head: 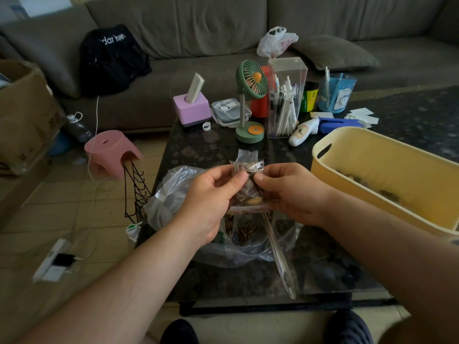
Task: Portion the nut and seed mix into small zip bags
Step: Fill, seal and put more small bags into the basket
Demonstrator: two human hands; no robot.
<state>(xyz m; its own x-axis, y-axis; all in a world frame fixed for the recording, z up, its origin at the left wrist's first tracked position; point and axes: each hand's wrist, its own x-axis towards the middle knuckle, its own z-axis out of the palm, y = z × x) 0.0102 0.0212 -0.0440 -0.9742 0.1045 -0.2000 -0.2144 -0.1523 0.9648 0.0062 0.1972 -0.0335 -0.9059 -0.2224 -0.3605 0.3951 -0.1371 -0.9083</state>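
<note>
Both hands up over the dark table (pixel 323 264), working one small zip bag (pixel 248 184). Left hand (pixel 211 194) pinches the bag's upper left edge between thumb and fingers. Right hand (pixel 290 192) pinches the upper right edge, thumb in front. Bag hangs between them, part full of nuts and seeds; its clear top sticks up crumpled above the fingers.

Directly under the hands: large clear plastic bag (pixel 178 194) lying open on the table, striped seeds (pixel 246 232) visible inside. A long clear strip of plastic (pixel 283 259) runs from it toward the near table edge.

Yellow tub (pixel 367 155) at right on the table, close to the right forearm, a few dark bits on its bottom; can't tell what they are.

Far side of table: green desk fan (pixel 250 100), clear pen holder (pixel 285 98) full of pens, purple box (pixel 192 109), small lidded container (pixel 229 111), white bottle (pixel 304 132) on its side, blue cup (pixel 336 93).

Off the table, left: pink stool (pixel 111 150) on the floor, cardboard box (pixel 22 115), black bag (pixel 111 58) on the grey sofa (pixel 198 26).
</note>
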